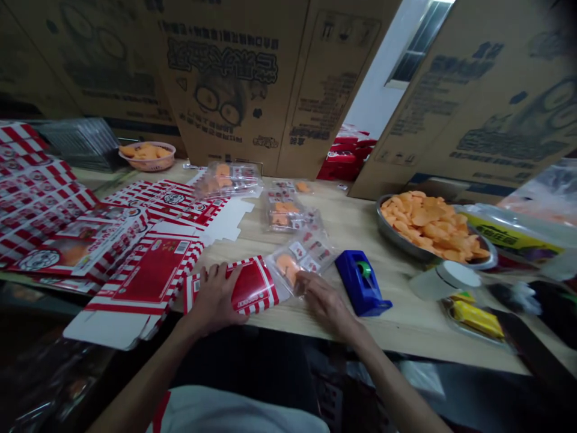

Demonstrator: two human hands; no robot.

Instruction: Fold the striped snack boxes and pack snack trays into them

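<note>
A red-and-white striped carton (250, 287) lies on its side at the near edge of the wooden table (356, 222). My left hand (215, 299) rests on top of it, fingers wrapped over it. A clear plastic tray of orange snacks (297, 260) sticks out of the carton's right end. My right hand (322, 300) grips the near corner of that tray with bent fingers.
Flat striped cartons (148, 273) spread over the left. More filled clear trays (228, 178) lie further back. A blue tape dispenser (362, 282) stands right of my hands. A metal bowl of orange chips (428, 225) sits right, a pink basket (147, 155) back left. Large cardboard boxes (234, 78) wall the rear.
</note>
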